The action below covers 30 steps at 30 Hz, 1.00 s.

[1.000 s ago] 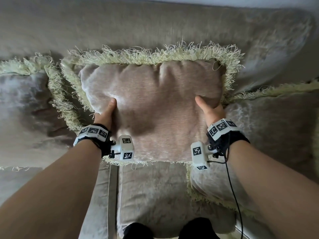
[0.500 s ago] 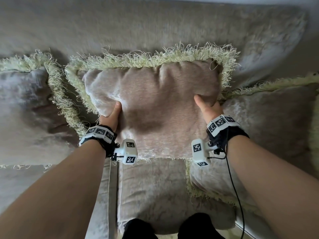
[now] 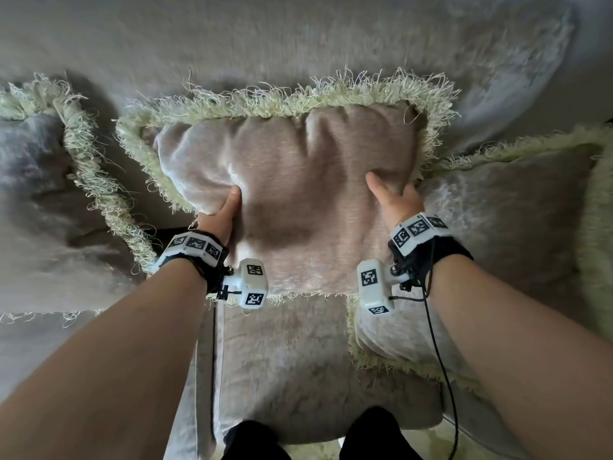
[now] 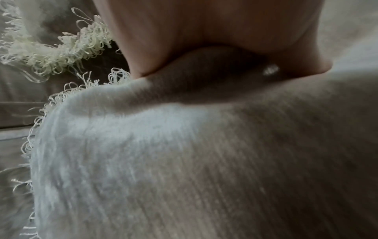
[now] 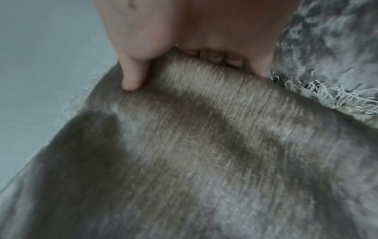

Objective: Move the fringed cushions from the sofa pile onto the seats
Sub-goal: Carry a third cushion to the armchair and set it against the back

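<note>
A beige velvet cushion [image 3: 298, 194] with pale green fringe stands against the sofa back, between two others. My left hand [image 3: 222, 214] grips its left edge, thumb on the front face and fingers hidden behind. My right hand [image 3: 394, 200] grips its right edge the same way. The left wrist view shows the hand [image 4: 214, 32] clamped over the cushion's fabric [image 4: 184, 161]. In the right wrist view, the thumb and curled fingers [image 5: 131, 77] pinch the cushion's edge [image 5: 194, 129]. A second fringed cushion [image 3: 36, 210] lies at the left, a third [image 3: 504, 227] at the right.
The beige sofa back [image 3: 265, 48] rises behind the cushions. A bare seat cushion [image 3: 292, 366] lies below the held one, with a seam gap on its left. My dark-clothed legs [image 3: 315, 439] are against the sofa's front edge.
The held cushion has shifted slightly right and toward the sofa back, and both hands moved up its sides with it. The neighbouring cushions stay put.
</note>
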Motion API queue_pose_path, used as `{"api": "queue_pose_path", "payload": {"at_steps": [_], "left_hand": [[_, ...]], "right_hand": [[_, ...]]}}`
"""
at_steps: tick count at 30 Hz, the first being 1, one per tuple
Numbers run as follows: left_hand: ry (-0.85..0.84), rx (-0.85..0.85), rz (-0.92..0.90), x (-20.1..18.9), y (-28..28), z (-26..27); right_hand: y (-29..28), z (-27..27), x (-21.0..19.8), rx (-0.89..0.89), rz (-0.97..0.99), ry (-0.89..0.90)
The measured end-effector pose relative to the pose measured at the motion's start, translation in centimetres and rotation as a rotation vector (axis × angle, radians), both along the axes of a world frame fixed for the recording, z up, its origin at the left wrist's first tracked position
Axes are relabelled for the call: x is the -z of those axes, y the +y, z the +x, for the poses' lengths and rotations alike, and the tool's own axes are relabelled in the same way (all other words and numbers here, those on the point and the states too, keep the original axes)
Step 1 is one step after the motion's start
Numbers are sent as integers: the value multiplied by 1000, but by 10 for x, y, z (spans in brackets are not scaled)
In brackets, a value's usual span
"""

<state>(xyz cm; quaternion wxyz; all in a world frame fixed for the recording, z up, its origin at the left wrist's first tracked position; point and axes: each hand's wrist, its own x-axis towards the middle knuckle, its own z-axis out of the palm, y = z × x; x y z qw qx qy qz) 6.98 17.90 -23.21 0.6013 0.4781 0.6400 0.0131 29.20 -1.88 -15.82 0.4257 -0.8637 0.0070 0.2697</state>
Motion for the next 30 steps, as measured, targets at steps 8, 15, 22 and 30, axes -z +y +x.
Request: {"api": "queue_pose_path", "payload": {"at_steps": [8, 15, 22, 30], "left_hand": [[54, -109, 180, -16, 6, 12], [-97, -154, 285, -28, 15, 12], [-53, -89, 326, -23, 12, 11], [89, 37, 515, -72, -23, 28]], "right_hand": [[7, 7, 32, -80, -139, -151], [9, 4, 30, -61, -160, -144], [10, -9, 30, -28, -202, -214], [-26, -12, -1, -60, -269, -169]]}}
